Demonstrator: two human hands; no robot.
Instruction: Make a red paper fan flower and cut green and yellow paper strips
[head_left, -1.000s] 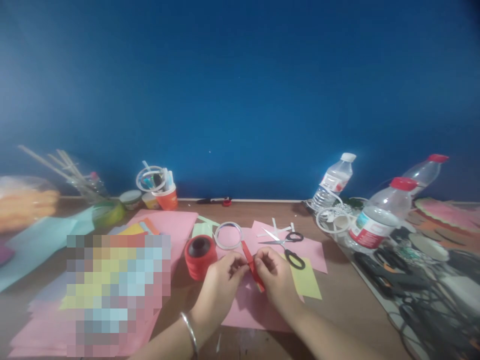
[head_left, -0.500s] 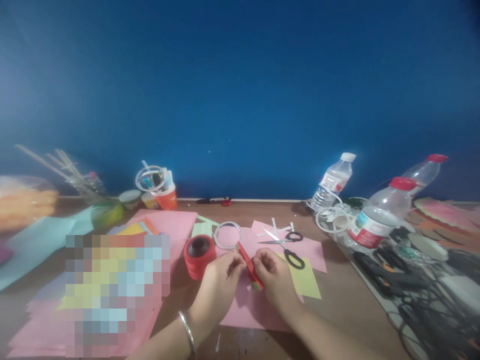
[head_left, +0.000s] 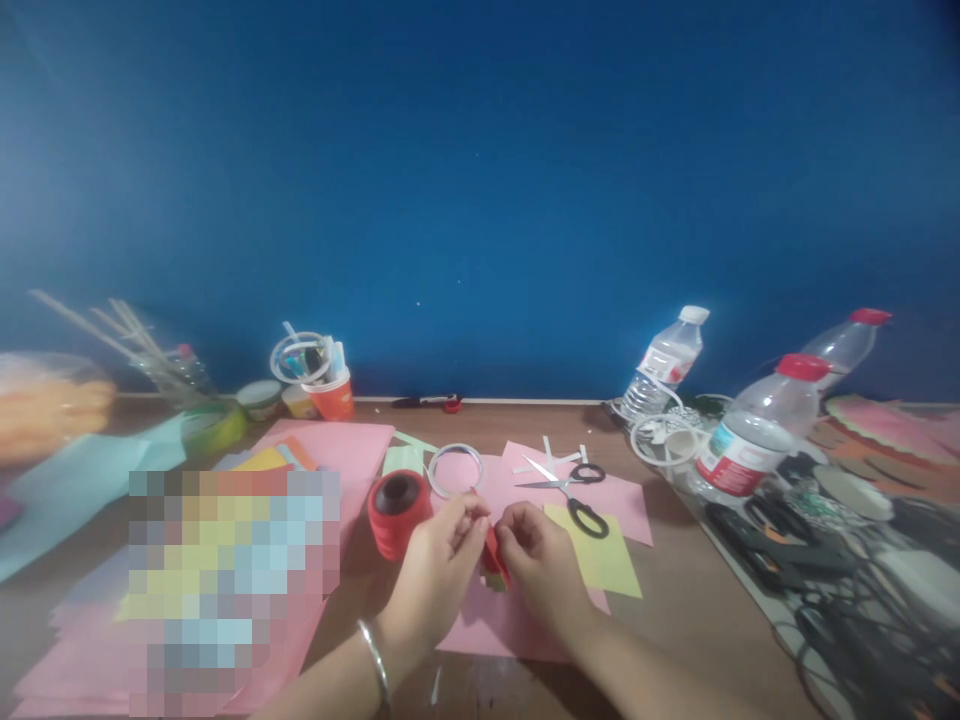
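Both hands meet over pink paper [head_left: 517,635] at the middle of the table. Between them is a narrow red strip [head_left: 492,558], partly hidden by the fingers, with a bit of green at its lower end. My left hand [head_left: 439,565], a silver bangle on its wrist, pinches the strip from the left. From the right, my right hand [head_left: 546,560] is closed on it with thumb and fingers. Left of my left hand stands a red roll [head_left: 394,515] with a dark core. Black-handled scissors [head_left: 574,495] lie spread beyond my right hand.
A clear tape ring [head_left: 456,472] and yellow paper [head_left: 600,555] lie near the hands. Pink paper sheets [head_left: 360,440], partly blurred out, spread at left. An orange cup [head_left: 332,398] holds pens. Bottles [head_left: 757,430] and tangled black cables [head_left: 847,620] crowd the right side.
My hands have drawn closer together around the red strip, and my right hand has shifted slightly left. The strip is now more covered by the fingers.
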